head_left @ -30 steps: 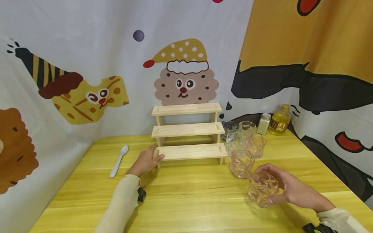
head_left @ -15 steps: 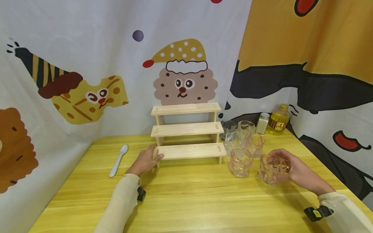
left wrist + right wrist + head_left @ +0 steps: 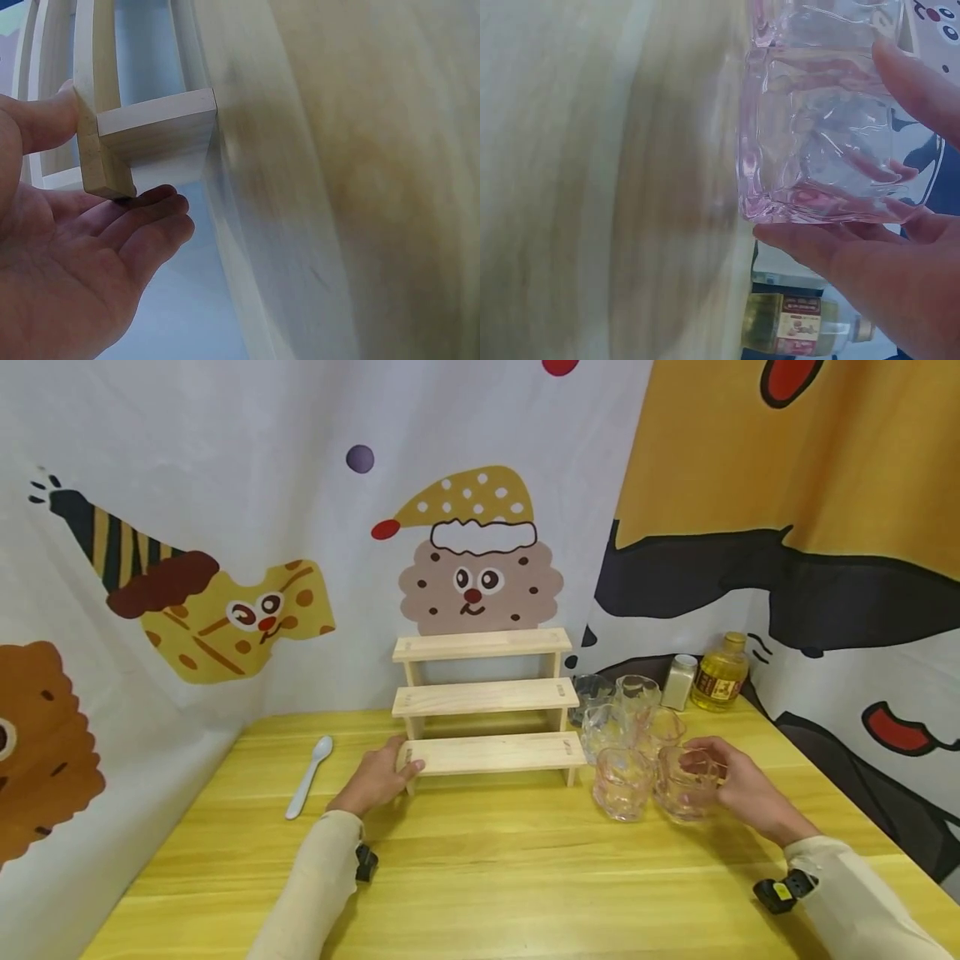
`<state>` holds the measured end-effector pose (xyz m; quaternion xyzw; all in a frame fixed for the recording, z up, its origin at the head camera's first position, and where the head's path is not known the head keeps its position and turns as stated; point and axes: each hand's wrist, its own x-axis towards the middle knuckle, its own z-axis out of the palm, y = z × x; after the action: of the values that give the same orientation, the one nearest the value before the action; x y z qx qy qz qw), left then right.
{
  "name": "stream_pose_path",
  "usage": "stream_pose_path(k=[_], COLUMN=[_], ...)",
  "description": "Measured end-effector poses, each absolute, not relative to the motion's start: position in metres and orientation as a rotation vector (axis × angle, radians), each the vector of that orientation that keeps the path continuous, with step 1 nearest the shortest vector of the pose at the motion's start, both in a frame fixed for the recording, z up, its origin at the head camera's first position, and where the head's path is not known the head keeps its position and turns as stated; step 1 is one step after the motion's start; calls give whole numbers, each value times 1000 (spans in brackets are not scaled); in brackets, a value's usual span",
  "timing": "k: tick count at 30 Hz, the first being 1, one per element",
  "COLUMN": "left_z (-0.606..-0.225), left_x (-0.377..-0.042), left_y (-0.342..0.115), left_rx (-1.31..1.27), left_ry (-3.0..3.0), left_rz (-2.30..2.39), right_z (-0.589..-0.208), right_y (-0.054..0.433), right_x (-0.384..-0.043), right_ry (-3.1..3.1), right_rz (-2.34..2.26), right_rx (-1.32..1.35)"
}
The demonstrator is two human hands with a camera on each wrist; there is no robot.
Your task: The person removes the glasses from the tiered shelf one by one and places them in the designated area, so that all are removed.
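My left hand [image 3: 375,777] grips the left end of the lowest step of a three-tier wooden shelf [image 3: 491,753]. In the left wrist view the thumb lies on top of the step [image 3: 97,97], with the fingers around its end. My right hand [image 3: 742,789] holds a clear, pinkish wavy glass tumbler [image 3: 677,792] from its right side, thumb in front and fingers behind. That tumbler is upright at the tabletop, close beside another pinkish tumbler [image 3: 622,787]. In the right wrist view the held tumbler [image 3: 817,142] sits between thumb and fingers.
Several more glass tumblers [image 3: 602,727] cluster behind, near the shelf's right end. A jar with a silver lid [image 3: 679,683] and an oil bottle [image 3: 720,675] stand at the back right. A white spoon [image 3: 309,778] lies left on the wooden table [image 3: 480,868]. A printed curtain hangs behind.
My right hand has carried the tumbler back and set it down beside the front tumbler. My left hand keeps its grip on the shelf.
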<state>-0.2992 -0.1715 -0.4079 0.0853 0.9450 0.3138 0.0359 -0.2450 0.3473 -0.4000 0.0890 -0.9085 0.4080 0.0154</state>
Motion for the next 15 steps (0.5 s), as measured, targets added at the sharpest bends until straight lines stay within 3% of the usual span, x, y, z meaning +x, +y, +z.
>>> stream_pose_path(k=[15], left_z=[-404], left_x=[-300], left_y=[-172], left_rx=[267], left_ry=[2939], left_rz=[911], right_z=[-405], right_y=[342], right_x=[-251], right_ry=[-2819], right_rz=[1277], right_rx=[313])
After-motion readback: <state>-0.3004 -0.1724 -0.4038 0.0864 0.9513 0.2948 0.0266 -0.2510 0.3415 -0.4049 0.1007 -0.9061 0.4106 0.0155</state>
